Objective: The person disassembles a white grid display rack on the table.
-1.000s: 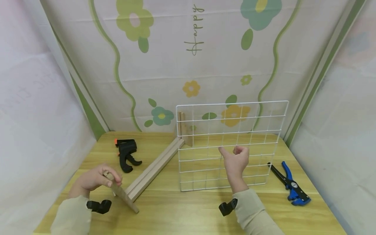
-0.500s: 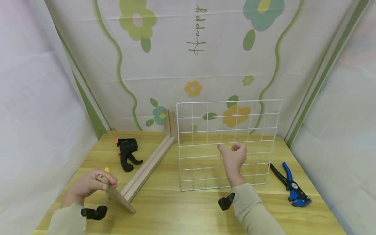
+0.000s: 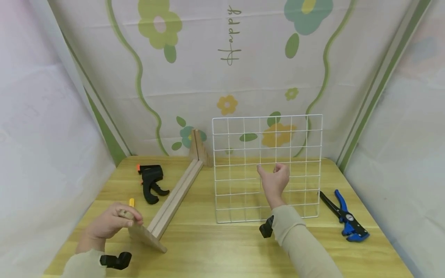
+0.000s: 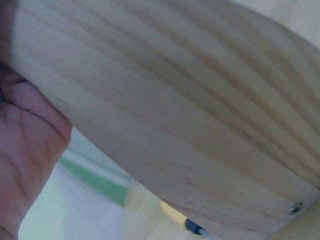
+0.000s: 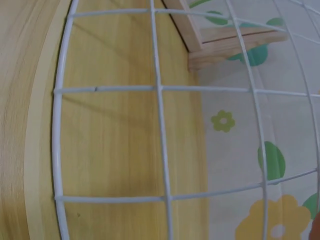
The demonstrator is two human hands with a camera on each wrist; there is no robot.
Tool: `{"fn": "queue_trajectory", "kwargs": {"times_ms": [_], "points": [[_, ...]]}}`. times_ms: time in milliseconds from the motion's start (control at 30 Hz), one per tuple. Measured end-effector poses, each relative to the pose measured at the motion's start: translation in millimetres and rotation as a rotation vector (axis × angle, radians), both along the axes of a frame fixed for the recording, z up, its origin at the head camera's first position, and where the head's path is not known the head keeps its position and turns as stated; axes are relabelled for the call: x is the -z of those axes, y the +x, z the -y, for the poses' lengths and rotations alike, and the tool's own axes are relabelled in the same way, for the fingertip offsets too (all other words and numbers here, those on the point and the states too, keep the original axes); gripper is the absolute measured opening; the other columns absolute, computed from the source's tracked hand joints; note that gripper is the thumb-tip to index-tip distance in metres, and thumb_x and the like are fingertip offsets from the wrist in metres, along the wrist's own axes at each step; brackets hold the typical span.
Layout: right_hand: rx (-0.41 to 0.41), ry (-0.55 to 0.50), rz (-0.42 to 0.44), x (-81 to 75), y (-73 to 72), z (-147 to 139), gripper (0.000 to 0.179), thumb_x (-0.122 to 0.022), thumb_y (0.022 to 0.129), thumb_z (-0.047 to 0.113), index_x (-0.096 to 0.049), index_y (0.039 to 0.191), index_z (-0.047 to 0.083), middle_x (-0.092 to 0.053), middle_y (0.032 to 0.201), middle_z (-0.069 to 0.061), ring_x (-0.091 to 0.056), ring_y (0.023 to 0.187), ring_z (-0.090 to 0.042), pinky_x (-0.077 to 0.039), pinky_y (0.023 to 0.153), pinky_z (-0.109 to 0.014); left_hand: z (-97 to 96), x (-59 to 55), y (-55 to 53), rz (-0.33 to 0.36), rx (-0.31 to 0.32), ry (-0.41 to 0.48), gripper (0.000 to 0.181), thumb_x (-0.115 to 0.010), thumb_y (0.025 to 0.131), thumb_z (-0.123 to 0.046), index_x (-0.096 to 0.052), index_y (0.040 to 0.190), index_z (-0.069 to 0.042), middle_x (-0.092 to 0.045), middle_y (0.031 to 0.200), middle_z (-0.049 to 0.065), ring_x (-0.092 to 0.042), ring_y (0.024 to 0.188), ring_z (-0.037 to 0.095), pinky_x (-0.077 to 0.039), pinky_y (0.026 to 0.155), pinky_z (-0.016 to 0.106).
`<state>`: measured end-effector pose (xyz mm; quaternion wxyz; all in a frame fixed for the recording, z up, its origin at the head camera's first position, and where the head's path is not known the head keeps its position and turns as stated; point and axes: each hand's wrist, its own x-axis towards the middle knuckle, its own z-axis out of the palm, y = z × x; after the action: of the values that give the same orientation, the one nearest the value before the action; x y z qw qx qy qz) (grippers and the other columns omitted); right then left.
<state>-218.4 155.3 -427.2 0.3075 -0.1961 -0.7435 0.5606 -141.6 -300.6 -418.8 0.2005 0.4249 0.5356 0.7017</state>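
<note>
My left hand [image 3: 110,221] holds the upper end of the near end board [image 3: 147,236] of a wooden stand. Two parallel rails [image 3: 176,197] run back from that board to an upright, slotted far end piece [image 3: 199,148]. Wood grain and a screw head [image 4: 295,208] show on the near board in the left wrist view. My right hand [image 3: 274,182] grips a white wire grid panel [image 3: 245,164] around its middle, thumb up. The panel stands upright, its lower edge close over the table; in the right wrist view its wires [image 5: 159,88] cross in front of the stand's far end.
A black trigger clamp [image 3: 151,183] with orange tips lies left of the rails. Behind my left hand shows a yellow handle [image 3: 131,202], a screwdriver [image 4: 175,214] in the left wrist view. Blue-and-black wire strippers [image 3: 347,218] lie at the right. Printed curtains [image 3: 194,85] enclose the table.
The stand's far end has swung left, away from behind the grid. The grid's right side has shifted left, so it faces me more squarely. The yellow handle has come into view.
</note>
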Motion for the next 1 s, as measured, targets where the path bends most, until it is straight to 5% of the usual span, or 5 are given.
{"fn": "queue_trajectory", "kwargs": {"times_ms": [400, 633, 1000], "points": [[-0.021, 0.076, 0.049, 19.1, -19.7, -7, 0.054, -0.079, 0.069, 0.027, -0.041, 0.096, 0.0, -0.039, 0.092, -0.01, -0.035, 0.086, -0.024, -0.032, 0.076, -0.036, -22.8, 2.0, 5.3, -0.01, -0.097, -0.054, 0.041, -0.046, 0.084, 0.018, -0.068, 0.108, -0.005, -0.071, 0.102, 0.001, -0.065, 0.093, 0.011, -0.05, 0.079, 0.023], [-0.047, 0.063, 0.139, 23.9, -23.7, -9, 0.06, -0.078, 0.069, 0.029, -0.045, 0.107, -0.002, -0.044, 0.105, -0.014, -0.04, 0.097, -0.029, -0.037, 0.088, -0.042, -35.5, -1.0, 9.1, 0.052, -0.164, -0.11, 0.037, -0.049, 0.086, 0.013, -0.07, 0.104, -0.012, -0.071, 0.099, -0.003, -0.065, 0.092, 0.009, -0.05, 0.077, 0.021], [-0.088, -0.002, 0.239, 49.0, -19.7, -9, 0.067, -0.076, 0.071, 0.028, -0.046, 0.121, -0.005, -0.043, 0.123, -0.018, -0.038, 0.114, -0.031, -0.036, 0.098, -0.045, -54.9, 4.4, 10.3, 0.02, -0.122, -0.056, 0.038, -0.047, 0.089, 0.011, -0.067, 0.112, -0.012, -0.069, 0.104, -0.002, -0.065, 0.096, 0.009, -0.049, 0.082, 0.021]]}}
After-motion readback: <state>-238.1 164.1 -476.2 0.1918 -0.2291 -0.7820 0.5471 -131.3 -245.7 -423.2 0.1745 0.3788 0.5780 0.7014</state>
